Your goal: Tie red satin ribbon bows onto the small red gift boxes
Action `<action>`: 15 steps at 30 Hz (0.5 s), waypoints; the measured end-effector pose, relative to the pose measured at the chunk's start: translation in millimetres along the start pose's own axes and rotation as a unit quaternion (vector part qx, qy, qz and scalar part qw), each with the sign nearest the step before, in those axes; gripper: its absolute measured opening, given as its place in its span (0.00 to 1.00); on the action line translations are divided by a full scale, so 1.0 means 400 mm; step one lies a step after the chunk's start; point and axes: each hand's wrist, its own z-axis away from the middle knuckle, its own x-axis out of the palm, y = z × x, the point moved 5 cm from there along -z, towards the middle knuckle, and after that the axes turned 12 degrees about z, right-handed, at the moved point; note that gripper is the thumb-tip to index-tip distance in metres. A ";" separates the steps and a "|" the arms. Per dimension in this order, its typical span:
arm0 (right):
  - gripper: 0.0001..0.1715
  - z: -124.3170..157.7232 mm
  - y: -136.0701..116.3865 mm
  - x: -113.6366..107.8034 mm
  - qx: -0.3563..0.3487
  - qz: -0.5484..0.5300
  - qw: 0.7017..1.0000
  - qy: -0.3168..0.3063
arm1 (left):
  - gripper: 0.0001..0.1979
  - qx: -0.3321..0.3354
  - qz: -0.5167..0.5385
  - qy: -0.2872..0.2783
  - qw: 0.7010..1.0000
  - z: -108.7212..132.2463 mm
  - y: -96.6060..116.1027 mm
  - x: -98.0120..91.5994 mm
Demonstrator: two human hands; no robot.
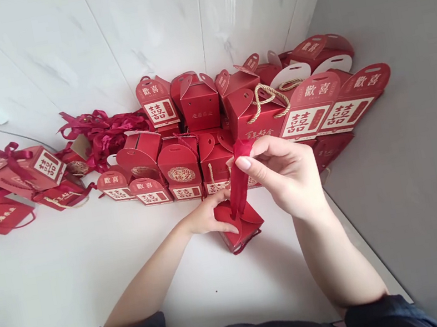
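A small red gift box (pixel 250 224) with folded top flaps rests on the white table in front of me. My left hand (pixel 210 216) grips its left side, thumb on the top and fingers behind. Out of the slot in the box's top rises a dark red ribbon (pixel 238 188). Above the box, my right hand (pixel 283 172) pinches the ribbon's upper part between thumb and forefinger and holds it taut. A dark red cord handle hangs at the box's lower right edge.
Red gift boxes (pixel 180 167) stand stacked against the tiled wall, some with gold rope handles. A heap of loose ribbons (pixel 111 129) lies to their left. Ribboned boxes (pixel 29 171) pile up at the far left. A grey panel (pixel 411 152) bounds the white table (pixel 92 264) on the right.
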 end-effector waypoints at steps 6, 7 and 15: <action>0.07 -0.001 0.013 0.004 0.005 -0.006 1.000 0.013 | 0.26 -0.006 0.015 -0.052 0.998 -0.008 -0.007 0.017; 0.07 -0.001 0.014 0.004 0.003 -0.009 1.000 0.017 | 0.25 -0.003 0.007 -0.055 0.998 -0.009 -0.008 0.017; 0.07 0.004 0.017 -0.006 -0.008 -0.018 0.999 0.046 | 0.10 0.029 -0.019 -0.032 0.999 -0.017 -0.025 0.006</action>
